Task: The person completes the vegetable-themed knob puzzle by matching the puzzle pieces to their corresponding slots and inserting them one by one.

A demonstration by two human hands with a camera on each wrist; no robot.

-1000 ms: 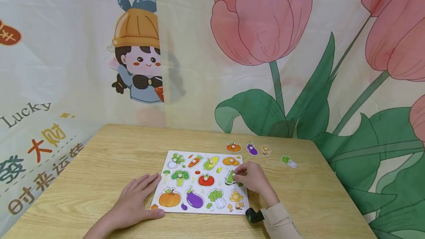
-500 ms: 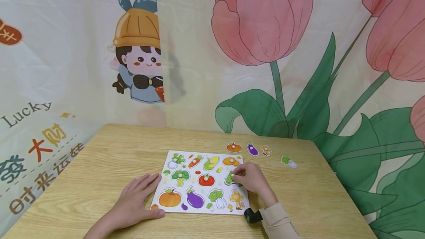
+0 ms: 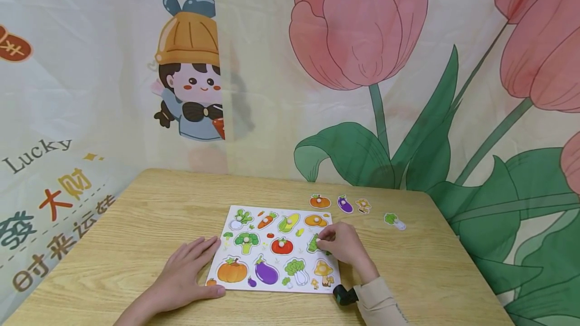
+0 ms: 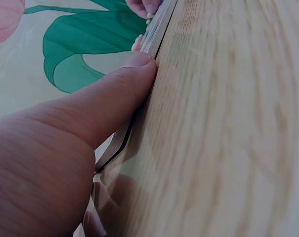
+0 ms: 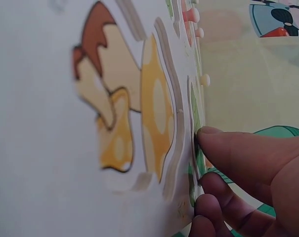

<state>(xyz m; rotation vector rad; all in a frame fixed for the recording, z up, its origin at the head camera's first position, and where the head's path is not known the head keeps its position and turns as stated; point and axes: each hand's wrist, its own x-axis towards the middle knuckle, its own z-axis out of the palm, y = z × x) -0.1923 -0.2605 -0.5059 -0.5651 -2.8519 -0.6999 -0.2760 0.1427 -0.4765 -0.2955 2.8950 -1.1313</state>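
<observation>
A white vegetable puzzle board [image 3: 267, 265] lies on the wooden table. My left hand [image 3: 183, 275] rests along its left side, fingers extended, thumb on the front left corner. In the left wrist view the thumb [image 4: 114, 91] lies against the board's edge. My right hand [image 3: 346, 245] is over the board's right side, thumb and fingers pinching a green puzzle piece [image 3: 312, 243], partly hidden by the fingertips. In the right wrist view the thumb [image 5: 233, 150] and curled fingers meet at this piece, low against the board, beyond the mushroom recess [image 5: 156, 106].
Loose knobbed pieces lie behind the board: a pumpkin [image 3: 319, 201], an eggplant [image 3: 345, 204] and a mushroom [image 3: 363, 205]. A bok choy piece [image 3: 394, 221] lies farther right. Knobbed pieces such as the tomato [image 3: 282, 246] and broccoli [image 3: 246, 242] sit in the board. A printed curtain [image 3: 263, 89] hangs behind the table.
The green piece, shifted and tilted over its recess earlier, now lies lower and closer to the recess outline. The right hand has moved slightly with it; the left hand stays in place.
</observation>
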